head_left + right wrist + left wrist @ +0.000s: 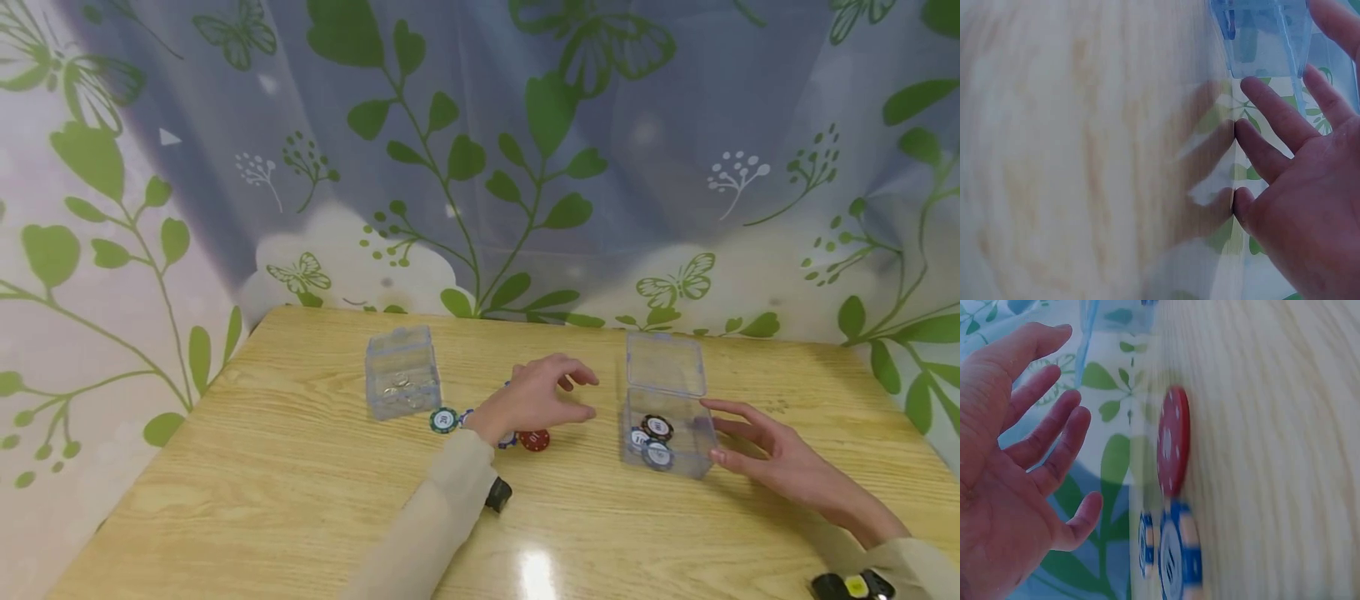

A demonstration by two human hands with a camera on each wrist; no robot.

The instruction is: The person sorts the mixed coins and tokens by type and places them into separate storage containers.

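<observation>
**At a wood-grain table (247,500), a left hand (534,396) and a right hand (787,467) among poker chips**

The left hand hovers, fingers apart, holding nothing. Below and beside it, loose on the tabletop, lie a green-rimmed chip (444,420) marked 20, a red chip (535,440), and blue-and-white chips (1175,559) partly hidden by the arm in the head view.

The right hand also has its fingers apart, index finger and thumb touching the right side of a clear plastic box (686,465) with its lid raised. Inside that box, a black-rimmed chip (657,428) and two blue-and-white ones (658,455) lie close together. Well to the left stands a second clear box (382,407), lid also up, containing coins (402,379). Behind hangs a leaf-and-butterfly curtain (480,108).
</observation>
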